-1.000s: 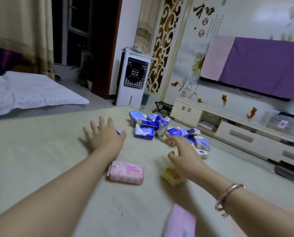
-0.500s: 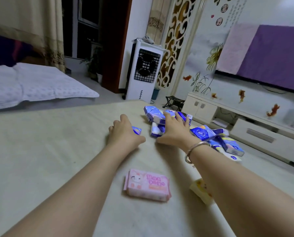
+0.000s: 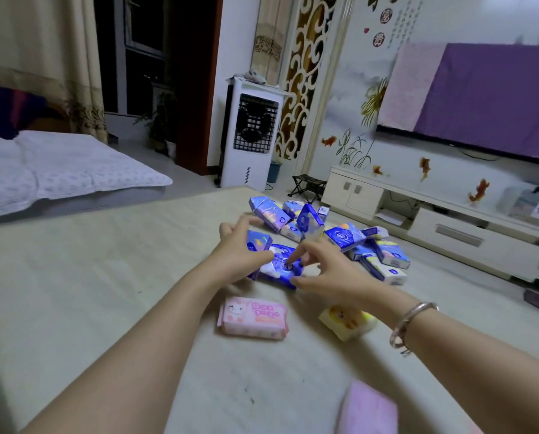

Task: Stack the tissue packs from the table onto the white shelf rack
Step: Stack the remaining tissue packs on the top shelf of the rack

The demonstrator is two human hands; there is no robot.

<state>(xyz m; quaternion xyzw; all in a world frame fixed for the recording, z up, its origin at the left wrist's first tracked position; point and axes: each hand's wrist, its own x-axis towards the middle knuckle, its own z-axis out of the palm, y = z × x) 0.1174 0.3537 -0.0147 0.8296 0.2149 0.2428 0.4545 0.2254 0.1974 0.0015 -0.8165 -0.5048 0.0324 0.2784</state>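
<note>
Both hands meet over the table (image 3: 105,277), the left hand (image 3: 241,253) and right hand (image 3: 321,270) each with a curled grip on opposite ends of one blue tissue pack (image 3: 282,267), the loose blue pile (image 3: 340,236) just beyond them, a pink pack (image 3: 252,317) just nearer.

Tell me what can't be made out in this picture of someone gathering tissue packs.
- White shelf rack: nowhere in the head view.
- Blue tissue pack: its ends are covered by the left hand and right hand.
- Pink pack: blurred and cut off by the bottom edge.
- Pile of blue packs: overlapping, so no exact count.
- Pack lettering: too small to read.
</note>
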